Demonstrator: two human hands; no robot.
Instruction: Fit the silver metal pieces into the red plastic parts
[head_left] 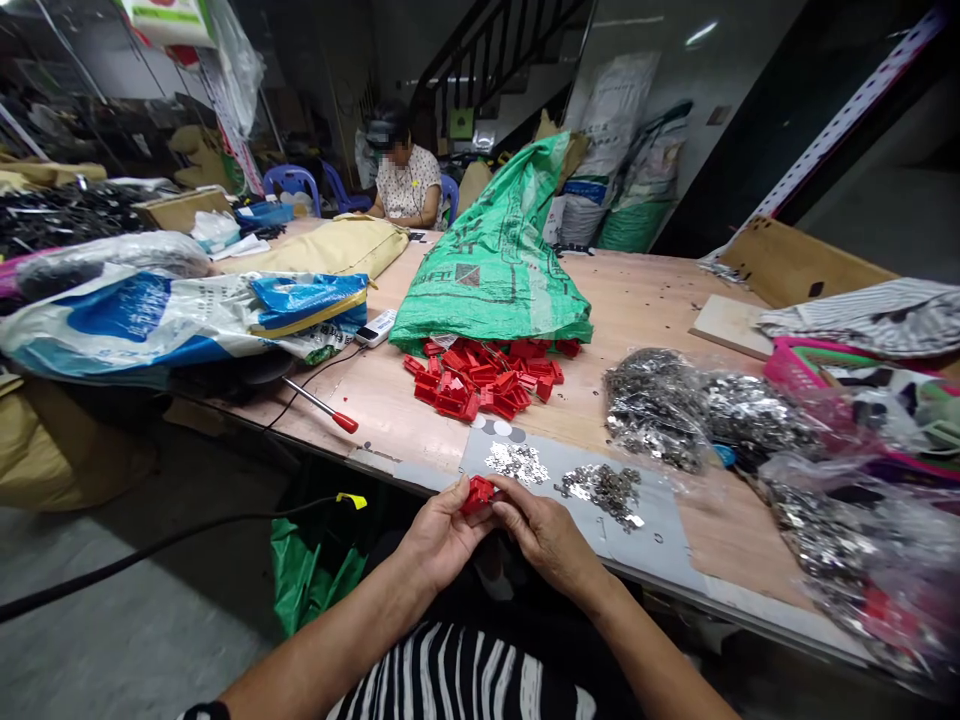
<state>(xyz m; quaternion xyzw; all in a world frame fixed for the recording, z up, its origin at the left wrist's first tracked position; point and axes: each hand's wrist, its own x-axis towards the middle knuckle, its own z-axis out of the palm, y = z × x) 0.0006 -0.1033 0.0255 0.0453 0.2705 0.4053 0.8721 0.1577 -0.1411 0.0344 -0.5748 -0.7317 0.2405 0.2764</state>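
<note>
My left hand grips a small red plastic housing between thumb and fingers, just over the table's front edge. My right hand meets it from the right, its thumb and index finger pinched at the housing's side. Whatever sits between those fingertips is too small or hidden to make out. Just beyond my hands, a pile of small shiny metal pieces and a darker pile of metal pieces lie on a grey sheet. A heap of similar red housings spills from a green woven sack.
Clear bags of metal parts stand at the right, near a pink basket. A red-tipped metal lever juts out at left, beside a blue and white sack. Another person sits at the table's far side.
</note>
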